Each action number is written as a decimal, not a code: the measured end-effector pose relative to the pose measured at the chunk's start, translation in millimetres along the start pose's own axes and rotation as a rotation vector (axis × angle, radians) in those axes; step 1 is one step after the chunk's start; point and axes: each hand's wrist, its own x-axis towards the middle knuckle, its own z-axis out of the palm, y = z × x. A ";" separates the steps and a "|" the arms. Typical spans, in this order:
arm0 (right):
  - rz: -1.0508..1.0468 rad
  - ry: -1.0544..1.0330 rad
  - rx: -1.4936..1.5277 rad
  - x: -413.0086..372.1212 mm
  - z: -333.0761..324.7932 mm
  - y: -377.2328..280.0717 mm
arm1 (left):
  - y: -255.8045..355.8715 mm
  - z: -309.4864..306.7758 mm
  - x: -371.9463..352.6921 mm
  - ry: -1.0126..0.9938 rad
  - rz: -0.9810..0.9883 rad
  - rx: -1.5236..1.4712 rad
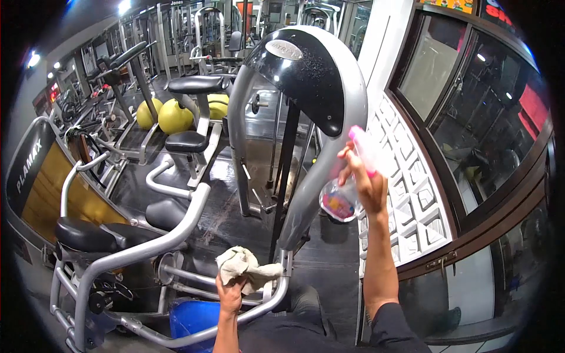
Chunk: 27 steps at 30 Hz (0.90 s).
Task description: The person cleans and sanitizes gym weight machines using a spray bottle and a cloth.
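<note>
My right hand (366,185) is wrapped round a clear spray bottle (339,203) with a pink and white trigger head and a colourful label. It is raised beside the silver frame of a gym machine (353,70). Small droplets show on the machine's glossy black upper cover (312,67). Lower down, my left hand (231,292) grips a bunched pale cloth (244,267), whose loose end reaches toward the machine's lower frame tube. The cloth hides part of the fingers.
A silver tube frame (141,250) with black seat pads curves across the left. Behind it are yellow exercise balls (175,115) and more gym machines. A blue container (197,322) sits low by the frame. At right are a white patterned wall panel (406,194) and dark-framed windows (488,106).
</note>
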 end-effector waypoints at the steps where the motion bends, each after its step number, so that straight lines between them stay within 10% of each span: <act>1: 0.023 -0.006 0.040 -6.3 -0.7 2.0 | 0.4 9.4 3.3 0.063 -0.014 -0.086; 8: 0.028 -0.033 0.355 -16.7 -25.0 19.4 | 16.6 85.0 76.8 -0.012 0.446 -0.076; 20: -0.028 -0.481 0.487 28.8 -46.3 83.3 | 58.1 225.8 182.9 0.200 0.558 -0.282; 27: 0.352 -0.477 0.812 27.8 -56.3 86.0 | 50.6 210.2 194.8 0.138 0.555 -0.334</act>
